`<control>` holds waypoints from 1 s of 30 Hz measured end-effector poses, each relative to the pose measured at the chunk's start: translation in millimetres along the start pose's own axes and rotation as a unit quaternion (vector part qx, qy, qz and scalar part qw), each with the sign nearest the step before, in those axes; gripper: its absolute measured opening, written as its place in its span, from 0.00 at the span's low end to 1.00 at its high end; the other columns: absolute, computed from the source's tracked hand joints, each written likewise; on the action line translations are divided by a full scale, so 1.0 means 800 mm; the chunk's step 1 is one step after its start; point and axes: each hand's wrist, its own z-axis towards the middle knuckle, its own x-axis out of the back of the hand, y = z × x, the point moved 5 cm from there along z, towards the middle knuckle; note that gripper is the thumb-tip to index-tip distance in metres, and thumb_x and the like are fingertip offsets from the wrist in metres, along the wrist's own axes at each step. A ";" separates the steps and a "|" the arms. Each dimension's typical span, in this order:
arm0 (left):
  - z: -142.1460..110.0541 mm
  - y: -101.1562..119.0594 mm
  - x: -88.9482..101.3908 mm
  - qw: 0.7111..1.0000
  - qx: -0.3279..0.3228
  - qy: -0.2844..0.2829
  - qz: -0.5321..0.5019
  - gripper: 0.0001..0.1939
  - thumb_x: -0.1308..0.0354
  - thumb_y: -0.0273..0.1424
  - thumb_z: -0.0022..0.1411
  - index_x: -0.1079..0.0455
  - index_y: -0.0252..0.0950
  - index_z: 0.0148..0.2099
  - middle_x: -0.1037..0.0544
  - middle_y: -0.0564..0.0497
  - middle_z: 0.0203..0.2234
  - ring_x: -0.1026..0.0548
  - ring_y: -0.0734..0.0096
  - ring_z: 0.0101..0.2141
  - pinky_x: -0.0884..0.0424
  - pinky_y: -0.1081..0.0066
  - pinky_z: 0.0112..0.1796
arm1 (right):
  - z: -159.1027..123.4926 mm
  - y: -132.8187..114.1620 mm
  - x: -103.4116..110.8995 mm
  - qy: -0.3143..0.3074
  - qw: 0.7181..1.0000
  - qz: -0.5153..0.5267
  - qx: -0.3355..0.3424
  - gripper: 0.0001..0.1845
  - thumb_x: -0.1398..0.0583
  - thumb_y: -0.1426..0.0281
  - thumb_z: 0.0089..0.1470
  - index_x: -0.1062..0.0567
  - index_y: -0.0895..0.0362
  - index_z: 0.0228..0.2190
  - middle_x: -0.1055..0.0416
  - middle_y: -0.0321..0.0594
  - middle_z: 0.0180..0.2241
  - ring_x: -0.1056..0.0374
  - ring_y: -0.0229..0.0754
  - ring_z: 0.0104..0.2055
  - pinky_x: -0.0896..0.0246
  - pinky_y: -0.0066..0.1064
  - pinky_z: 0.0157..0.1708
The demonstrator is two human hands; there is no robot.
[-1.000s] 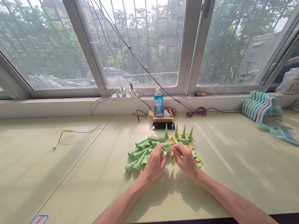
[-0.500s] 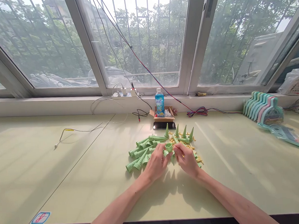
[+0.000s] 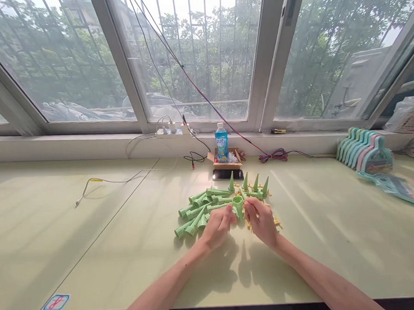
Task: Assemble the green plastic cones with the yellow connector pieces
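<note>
A green plastic cone (image 3: 237, 202) is held tip down, its round open end facing up, between my hands. My right hand (image 3: 261, 219) pinches it at the right of its rim. Just left of the cone, my left hand (image 3: 218, 225) is closed with curled fingers; whatever may be inside them is hidden. Several similar green cones (image 3: 195, 212) lie piled to the left, partly behind my left hand. A few green cones (image 3: 255, 182) stand point up at the back. Small yellow branched plastic pieces (image 3: 277, 222) lie around and behind my right hand.
Behind the pile lie a black phone (image 3: 228, 174) and a small cardboard box (image 3: 224, 164) with a blue bottle (image 3: 221, 144). Coiled cables (image 3: 274, 155) rest near the sill. Colourful handled boards (image 3: 364, 151) stand at right. A loose cable (image 3: 107, 180) lies at left.
My left hand has come away from the green cone and moved slightly down, its fingers curling in. The cone is now at my right hand, a little further right.
</note>
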 end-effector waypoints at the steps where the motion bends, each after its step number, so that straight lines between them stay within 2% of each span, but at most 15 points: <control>1: 0.001 -0.005 -0.003 0.997 0.042 -0.021 -0.053 0.37 0.65 0.54 0.70 0.32 0.34 0.23 0.31 0.50 0.19 0.35 0.73 0.19 0.39 0.71 0.23 | 0.000 -0.001 -0.001 -0.007 1.000 -0.003 0.009 0.14 0.51 0.67 0.68 0.33 0.56 0.31 0.41 0.29 0.19 0.43 0.34 0.20 0.45 0.27 0.23; 5: -0.001 -0.013 -0.012 0.959 0.161 -0.106 -0.209 0.43 0.64 0.61 0.65 0.30 0.31 0.21 0.31 0.49 0.17 0.35 0.74 0.16 0.43 0.73 0.18 | -0.001 -0.005 -0.006 -0.043 0.999 0.001 0.032 0.13 0.51 0.68 0.69 0.32 0.56 0.32 0.41 0.29 0.19 0.43 0.34 0.20 0.45 0.27 0.23; 10: -0.003 -0.011 -0.018 0.924 0.218 -0.155 -0.272 0.45 0.62 0.65 0.61 0.28 0.29 0.20 0.31 0.47 0.13 0.36 0.74 0.15 0.43 0.74 0.17 | -0.002 -0.003 -0.010 -0.065 0.997 0.004 0.031 0.15 0.52 0.66 0.69 0.33 0.55 0.30 0.41 0.29 0.19 0.44 0.34 0.19 0.46 0.28 0.23; 14: -0.004 -0.013 -0.021 0.914 0.233 -0.161 -0.290 0.45 0.60 0.66 0.60 0.28 0.29 0.19 0.30 0.46 0.13 0.37 0.75 0.14 0.45 0.74 0.15 | -0.002 -0.003 -0.010 -0.069 0.997 0.007 0.031 0.16 0.53 0.66 0.69 0.34 0.55 0.30 0.41 0.29 0.19 0.45 0.34 0.19 0.47 0.27 0.22; 21: -0.006 -0.018 -0.025 0.899 0.245 -0.200 -0.302 0.48 0.66 0.65 0.61 0.30 0.30 0.16 0.34 0.46 0.08 0.44 0.78 0.08 0.57 0.73 0.12 | -0.003 -0.006 -0.010 -0.071 0.997 -0.003 0.031 0.16 0.53 0.67 0.70 0.35 0.55 0.30 0.41 0.30 0.19 0.45 0.34 0.20 0.47 0.27 0.23; 30: -0.008 -0.016 -0.024 0.896 0.206 -0.223 -0.325 0.48 0.67 0.61 0.65 0.22 0.26 0.25 0.24 0.42 0.18 0.42 0.79 0.10 0.54 0.72 0.13 | 0.000 -0.011 -0.006 -0.058 0.998 -0.006 0.039 0.17 0.53 0.66 0.69 0.36 0.55 0.27 0.42 0.30 0.19 0.46 0.33 0.20 0.48 0.25 0.22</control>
